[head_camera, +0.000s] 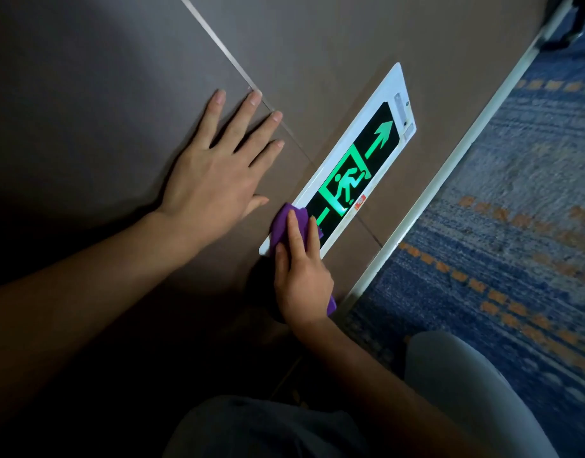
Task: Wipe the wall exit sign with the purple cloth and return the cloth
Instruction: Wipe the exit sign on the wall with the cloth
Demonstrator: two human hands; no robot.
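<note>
A white-framed exit sign (357,153) with a glowing green running figure and arrow is set low in the brown wall. My right hand (301,276) presses a purple cloth (286,224) against the sign's near end, covering that corner. A bit of the cloth also sticks out below my palm. My left hand (218,166) lies flat on the wall just left of the sign, fingers spread, holding nothing.
A thin seam (218,41) runs across the wall panels past my left fingertips. A pale skirting strip (450,166) edges the wall, with blue and orange patterned carpet (516,226) beyond it. My knees in grey trousers (466,375) are at the bottom.
</note>
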